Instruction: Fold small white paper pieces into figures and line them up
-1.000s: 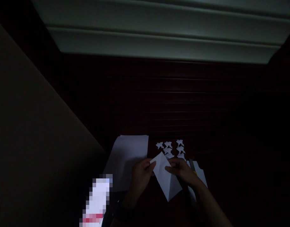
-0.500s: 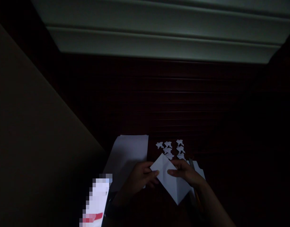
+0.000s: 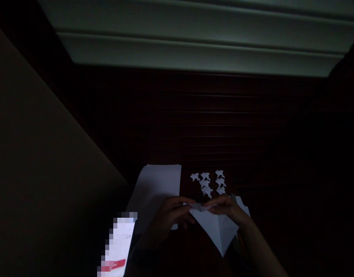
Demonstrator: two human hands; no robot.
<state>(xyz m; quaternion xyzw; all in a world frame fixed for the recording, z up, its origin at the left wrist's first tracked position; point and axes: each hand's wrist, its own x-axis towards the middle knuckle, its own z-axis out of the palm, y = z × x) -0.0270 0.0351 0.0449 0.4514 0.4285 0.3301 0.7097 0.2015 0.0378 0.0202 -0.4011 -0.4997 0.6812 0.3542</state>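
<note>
A creased white sheet of paper (image 3: 217, 227) is held up between both hands, its lower corner pointing down toward me. My left hand (image 3: 175, 211) pinches the sheet's left corner between thumb and fingers. On the other side, my right hand (image 3: 227, 209) grips the upper right edge, thumb below and fingers above. The top part of the paper is bent over along a line between the hands, so its upper corner no longer stands up. Just beyond the hands lie several small folded paper figures (image 3: 206, 191) in loose columns.
A stack of white paper (image 3: 159, 181) lies on the dark table to the left. A lit phone (image 3: 119, 242), partly pixelated, stands at lower left. More white paper (image 3: 242, 204) and a thin object, too dark to name, are by my right hand. Slatted panels rise behind.
The sheet's upper corner has been bent over and the paper has tipped, its lower corner shifting slightly down and right. Both hands have closed in along the bend.
</note>
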